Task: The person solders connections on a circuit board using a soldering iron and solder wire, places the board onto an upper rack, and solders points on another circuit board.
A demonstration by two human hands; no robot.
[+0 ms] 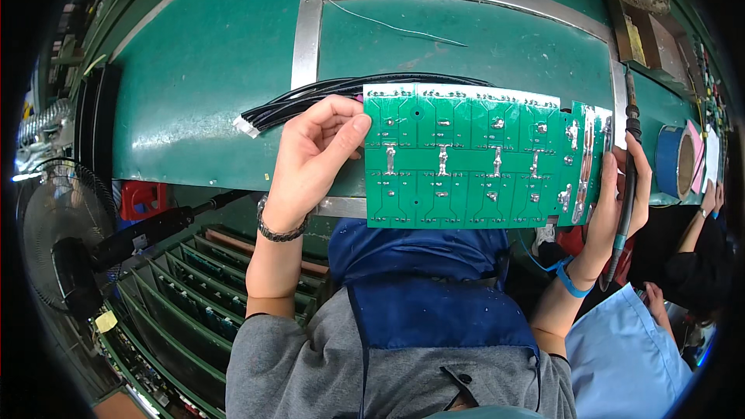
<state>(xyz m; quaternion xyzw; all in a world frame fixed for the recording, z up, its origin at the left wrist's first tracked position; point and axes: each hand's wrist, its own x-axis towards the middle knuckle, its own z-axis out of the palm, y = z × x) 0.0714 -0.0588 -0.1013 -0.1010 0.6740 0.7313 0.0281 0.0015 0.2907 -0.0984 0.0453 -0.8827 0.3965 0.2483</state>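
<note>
A green circuit board (466,159) is held up above the near edge of the bench, its face with silvery solder joints toward me. My left hand (322,147) pinches the board's left edge between thumb and fingers. On the board's right edge, my right hand (609,206) grips the narrow end strip with its long solder tracks. That same hand also has a soldering iron (625,213) between its fingers, the thin rod pointing away from me. Behind the board lies a bundle of black cables (291,102), partly hidden by it.
A thin pale wire (388,29) trails across the green bench (202,85) inside a metal frame (307,39). A blue tape roll (672,161) stands at the right. Below left are a fan (66,240) and a slotted rack of boards (194,302). Another person (683,264) sits at the right.
</note>
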